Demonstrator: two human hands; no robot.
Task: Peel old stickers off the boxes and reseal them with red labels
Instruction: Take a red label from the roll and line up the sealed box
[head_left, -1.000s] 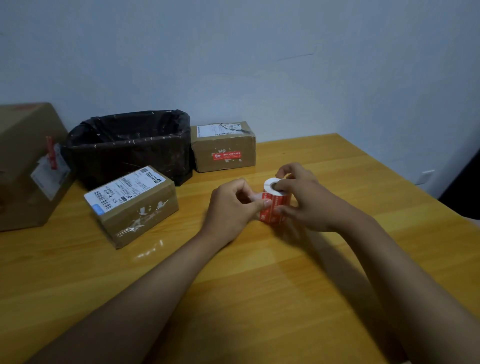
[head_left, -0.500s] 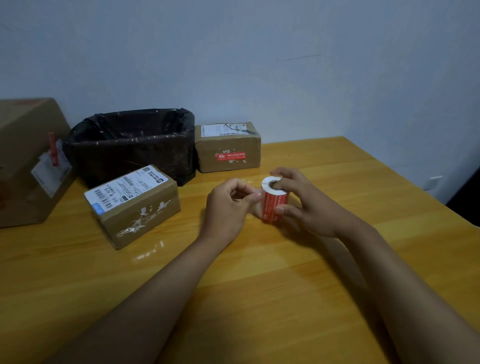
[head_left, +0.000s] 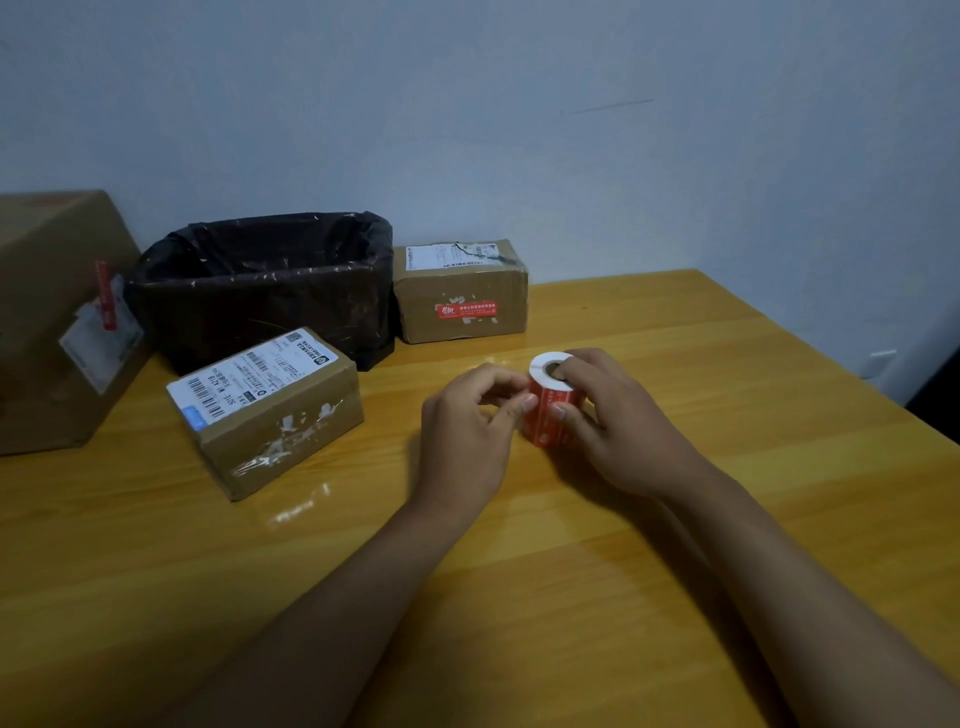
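A roll of red labels with a white core stands upright on the wooden table. My right hand grips the roll, one finger in its core. My left hand pinches at the roll's left side with thumb and forefinger. A small cardboard box with a white shipping sticker on top and torn tape residue on its side lies to the left. Another small box at the back carries a red label on its front and a torn white sticker on top.
A bin lined with a black bag stands at the back between the boxes. A large cardboard box with a red strip and a white label sits at the far left. The table's right edge runs diagonally at right.
Both hands stay on the roll; the left fingers have shifted slightly along its side. The view has drifted a little.
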